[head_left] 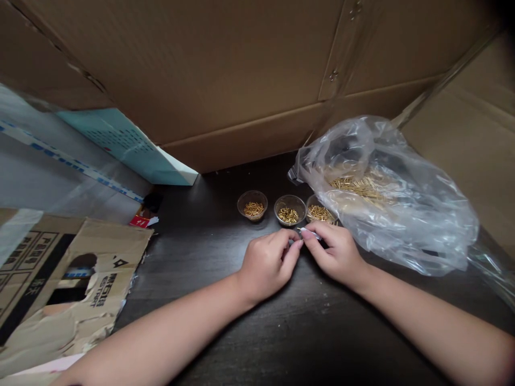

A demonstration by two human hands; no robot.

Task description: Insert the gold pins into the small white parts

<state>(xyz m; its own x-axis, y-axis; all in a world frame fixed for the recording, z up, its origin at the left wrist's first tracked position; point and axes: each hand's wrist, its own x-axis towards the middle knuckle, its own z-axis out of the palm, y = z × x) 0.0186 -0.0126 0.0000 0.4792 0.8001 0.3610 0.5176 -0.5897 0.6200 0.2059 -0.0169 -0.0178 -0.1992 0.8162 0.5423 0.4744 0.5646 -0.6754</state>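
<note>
"Any words you can read?"
"'ESTART', on the torn cardboard (100, 236) at the left, under larger dark characters and a diamond-like mark. Boxed Chinese characters are printed there too, too small to be sure of."
"And the pale blue box (137, 153)?"
"Rows of tiny print, illegible. The red packet (139, 221) has gold marks, also unreadable."

Subject: one person, two arms in view. Left hand (269, 262) and right hand (332, 249) bare, five-fingered build, nails trimmed short where legible. Left forearm (173, 327), bare and smooth, meets frame edge at 8 o'clock; small dark patch there, unidentified. Right forearm (426, 321), likewise bare, tapers to wrist, meets edge at 4 o'clock.
</note>
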